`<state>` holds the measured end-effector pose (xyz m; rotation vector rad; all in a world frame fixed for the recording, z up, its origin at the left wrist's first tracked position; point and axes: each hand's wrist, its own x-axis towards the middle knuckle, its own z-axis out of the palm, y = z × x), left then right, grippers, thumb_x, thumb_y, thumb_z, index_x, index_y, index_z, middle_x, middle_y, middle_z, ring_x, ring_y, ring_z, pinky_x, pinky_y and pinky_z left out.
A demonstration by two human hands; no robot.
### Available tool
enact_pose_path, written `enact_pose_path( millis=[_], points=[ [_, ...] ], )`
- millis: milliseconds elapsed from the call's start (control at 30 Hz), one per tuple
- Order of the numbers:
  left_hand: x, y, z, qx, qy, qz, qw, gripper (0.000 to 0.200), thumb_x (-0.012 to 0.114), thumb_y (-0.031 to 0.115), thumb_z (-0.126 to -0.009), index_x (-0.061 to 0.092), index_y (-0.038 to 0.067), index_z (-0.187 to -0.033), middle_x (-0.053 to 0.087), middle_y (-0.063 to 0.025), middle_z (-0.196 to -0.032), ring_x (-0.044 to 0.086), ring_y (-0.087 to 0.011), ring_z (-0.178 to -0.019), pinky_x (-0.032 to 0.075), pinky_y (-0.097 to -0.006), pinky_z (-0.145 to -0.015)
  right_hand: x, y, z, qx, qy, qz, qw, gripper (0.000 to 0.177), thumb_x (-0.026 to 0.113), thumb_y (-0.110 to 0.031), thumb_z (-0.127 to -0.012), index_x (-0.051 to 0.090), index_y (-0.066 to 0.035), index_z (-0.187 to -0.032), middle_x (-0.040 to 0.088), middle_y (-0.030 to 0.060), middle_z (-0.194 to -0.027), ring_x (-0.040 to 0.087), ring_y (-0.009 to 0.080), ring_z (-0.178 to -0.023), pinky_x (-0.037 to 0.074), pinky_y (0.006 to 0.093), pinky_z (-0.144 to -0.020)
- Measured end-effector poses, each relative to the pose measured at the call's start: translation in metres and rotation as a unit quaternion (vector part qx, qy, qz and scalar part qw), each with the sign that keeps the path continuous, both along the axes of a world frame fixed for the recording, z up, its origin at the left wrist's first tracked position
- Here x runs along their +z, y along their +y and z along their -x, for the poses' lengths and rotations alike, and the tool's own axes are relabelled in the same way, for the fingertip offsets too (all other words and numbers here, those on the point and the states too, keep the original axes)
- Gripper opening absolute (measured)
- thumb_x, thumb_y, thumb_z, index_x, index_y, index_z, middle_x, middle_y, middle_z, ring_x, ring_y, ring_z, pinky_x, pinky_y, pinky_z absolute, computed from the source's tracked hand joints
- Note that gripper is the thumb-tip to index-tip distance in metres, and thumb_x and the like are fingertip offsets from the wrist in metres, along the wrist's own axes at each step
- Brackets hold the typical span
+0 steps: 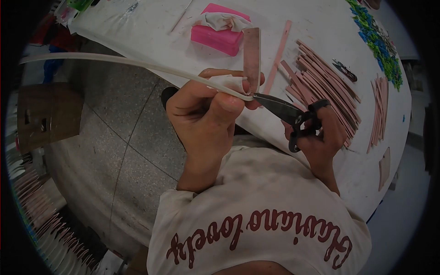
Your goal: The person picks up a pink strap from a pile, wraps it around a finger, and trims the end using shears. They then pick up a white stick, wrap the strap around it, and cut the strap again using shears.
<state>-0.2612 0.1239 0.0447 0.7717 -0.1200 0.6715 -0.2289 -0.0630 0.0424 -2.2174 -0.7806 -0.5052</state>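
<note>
My left hand [201, 107] pinches a long, whitish curved band [137, 63] near its end, and the rest of the band sweeps out to the left. From the same fingers a flat, dusty-pink strip [251, 52] stands up. A white wrap [228, 83] shows around one of these fingers. My right hand [327, 130] grips black-handled scissors [279, 106] with fingers through the loops. The scissors' tips are right at the band's end, beside the base of the pink strip, and their blades look nearly together.
On the white table [156, 27] lies a pink box [217, 40] with a crumpled white cloth [224, 21] on top. Piles of pink strips [327, 87], a small dark tool [344, 70] and blue-green pieces [378, 46] lie to the right. A cardboard box [49, 117] stands left.
</note>
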Motion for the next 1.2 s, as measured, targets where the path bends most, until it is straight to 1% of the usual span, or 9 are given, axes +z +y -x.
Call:
enact_pose_path(
  millis=[167, 333, 467, 567, 633, 733, 800, 933, 1200],
  points=[
    [-0.002, 0.000, 0.000, -0.002, 0.006, 0.004, 1.000, 0.017, 0.070, 0.010, -0.081, 0.061, -0.004, -0.084, 0.064, -0.0182, -0.088, 0.064, -0.0200, -0.069, 0.056, -0.0311, -0.063, 0.000, 0.000, 0.001, -0.016, 0.026, 0.018, 0.999, 0.034, 0.076, -0.006, -0.051, 0.056, 0.000, -0.077, 0.049, 0.0022, -0.059, 0.045, 0.0095, -0.047, 0.035, 0.0223, -0.040],
    [-0.003, 0.001, -0.002, -0.013, -0.002, 0.015, 1.000, 0.014, 0.068, 0.007, -0.082, 0.060, -0.005, -0.085, 0.064, -0.0185, -0.088, 0.064, -0.0205, -0.068, 0.056, -0.0312, -0.063, 0.003, 0.001, 0.001, -0.027, 0.055, 0.037, 0.997, 0.040, 0.086, -0.017, -0.053, 0.057, -0.002, -0.075, 0.047, 0.0009, -0.057, 0.044, 0.0082, -0.046, 0.034, 0.0216, -0.040],
    [-0.004, 0.002, -0.002, -0.006, 0.004, 0.010, 1.000, 0.013, 0.067, 0.005, -0.082, 0.060, -0.005, -0.085, 0.064, -0.0188, -0.088, 0.064, -0.0208, -0.068, 0.056, -0.0321, -0.062, 0.001, 0.004, 0.002, -0.031, 0.072, 0.023, 0.997, 0.038, 0.086, -0.016, -0.053, 0.056, -0.002, -0.074, 0.047, 0.0004, -0.056, 0.044, 0.0079, -0.046, 0.035, 0.0214, -0.040],
    [-0.002, 0.002, 0.000, 0.001, 0.015, -0.002, 1.000, 0.016, 0.069, 0.008, -0.081, 0.061, -0.005, -0.084, 0.064, -0.0183, -0.088, 0.064, -0.0204, -0.067, 0.056, -0.0322, -0.063, -0.001, 0.005, 0.001, -0.022, 0.064, 0.037, 0.997, 0.044, 0.087, -0.023, -0.054, 0.055, -0.002, -0.074, 0.046, 0.0003, -0.056, 0.043, 0.0076, -0.046, 0.034, 0.0213, -0.040],
    [0.002, 0.001, 0.002, 0.006, 0.028, -0.011, 1.000, 0.018, 0.070, 0.010, -0.081, 0.061, -0.005, -0.084, 0.064, -0.0178, -0.087, 0.064, -0.0201, -0.066, 0.055, -0.0322, -0.063, 0.000, 0.009, -0.001, 0.033, 0.091, -0.018, 0.995, 0.053, 0.088, -0.036, -0.053, 0.053, -0.003, -0.075, 0.045, 0.0001, -0.057, 0.042, 0.0075, -0.046, 0.034, 0.0212, -0.040],
    [0.008, 0.000, 0.003, -0.003, 0.050, -0.015, 0.999, 0.022, 0.070, 0.016, -0.083, 0.061, -0.005, -0.082, 0.065, -0.0146, -0.082, 0.064, -0.0172, -0.065, 0.054, -0.0289, -0.063, -0.004, 0.008, -0.004, 0.050, 0.082, -0.037, 0.995, 0.060, 0.087, -0.046, -0.052, 0.051, -0.003, -0.076, 0.044, -0.0001, -0.057, 0.042, 0.0076, -0.046, 0.034, 0.0214, -0.040],
    [0.010, 0.001, 0.008, -0.036, 0.105, -0.022, 0.994, 0.024, 0.067, 0.019, -0.085, 0.061, -0.004, -0.081, 0.066, -0.0115, -0.078, 0.063, -0.0142, -0.065, 0.052, -0.0261, -0.062, 0.001, 0.007, -0.005, 0.054, 0.059, -0.031, 0.996, 0.060, 0.087, -0.047, -0.052, 0.051, -0.003, -0.074, 0.044, -0.0003, -0.057, 0.042, 0.0074, -0.045, 0.034, 0.0212, -0.039],
    [0.008, -0.001, 0.008, -0.024, 0.106, -0.034, 0.994, 0.025, 0.066, 0.019, -0.086, 0.061, -0.004, -0.082, 0.066, -0.0098, -0.075, 0.062, -0.0121, -0.065, 0.050, -0.0245, -0.061, 0.010, 0.005, -0.003, 0.038, 0.039, 0.032, 0.998, 0.057, 0.087, -0.044, -0.050, 0.053, -0.004, -0.071, 0.045, -0.0009, -0.056, 0.042, 0.0067, -0.044, 0.034, 0.0205, -0.039],
    [0.009, 0.001, 0.009, -0.029, 0.062, -0.017, 0.998, 0.024, 0.065, 0.019, -0.087, 0.060, -0.004, -0.089, 0.065, -0.0163, -0.087, 0.062, -0.0168, -0.069, 0.052, -0.0285, -0.064, 0.009, 0.001, 0.001, 0.022, 0.035, 0.038, 0.998, 0.048, 0.088, -0.032, -0.051, 0.056, -0.003, -0.072, 0.045, -0.0018, -0.054, 0.042, 0.0062, -0.043, 0.034, 0.0201, -0.039]
  ],
)
